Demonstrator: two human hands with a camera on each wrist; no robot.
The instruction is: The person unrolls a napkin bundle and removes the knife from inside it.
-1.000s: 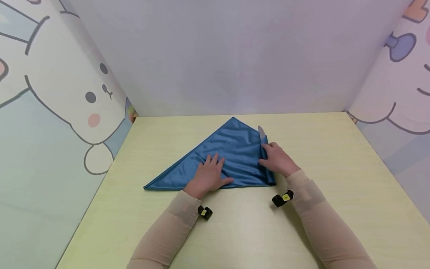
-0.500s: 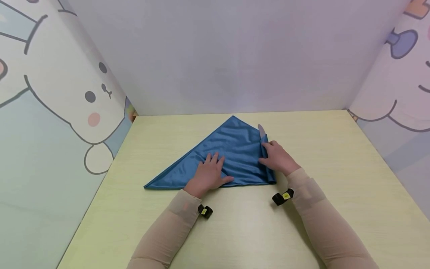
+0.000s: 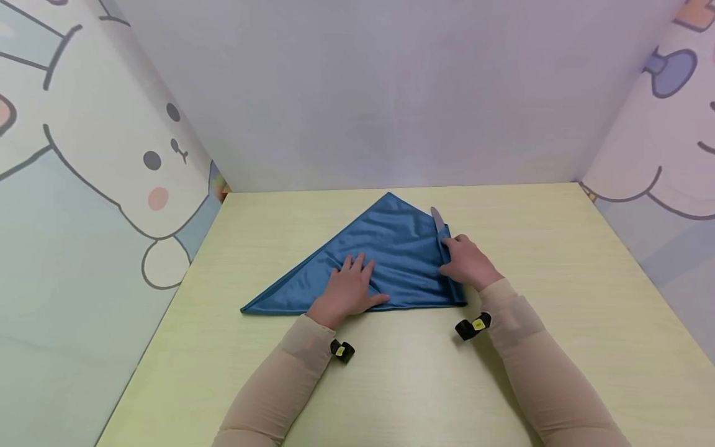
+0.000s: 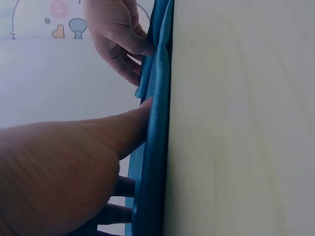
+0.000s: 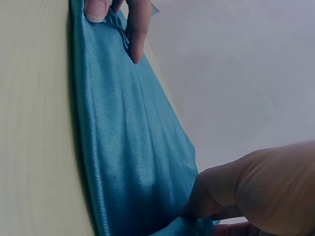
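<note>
A blue satin cloth napkin [image 3: 391, 248] lies folded into a rough triangle on the table, its right side turned over into a narrow fold. My left hand [image 3: 345, 292] rests flat on the napkin near its front edge, fingers spread. At the right side, my right hand [image 3: 470, 262] holds the folded edge between thumb and fingers. From the far end of that fold sticks a grey rounded blade [image 3: 437, 219], like a table knife's; the rest of it is hidden in the cloth. In the right wrist view, the right hand [image 5: 231, 191] grips bunched cloth.
The pale wooden table [image 3: 536, 236] carries the napkin near its middle. A plain light wall [image 3: 391, 93] rises along its back edge, and cartoon-printed panels [image 3: 112, 167] flank it. Each wrist wears a small black camera [image 3: 472, 326].
My right hand has shifted slightly right, and the folded edge and the grey blade have moved right with it. The left hand stays in place on the cloth.
</note>
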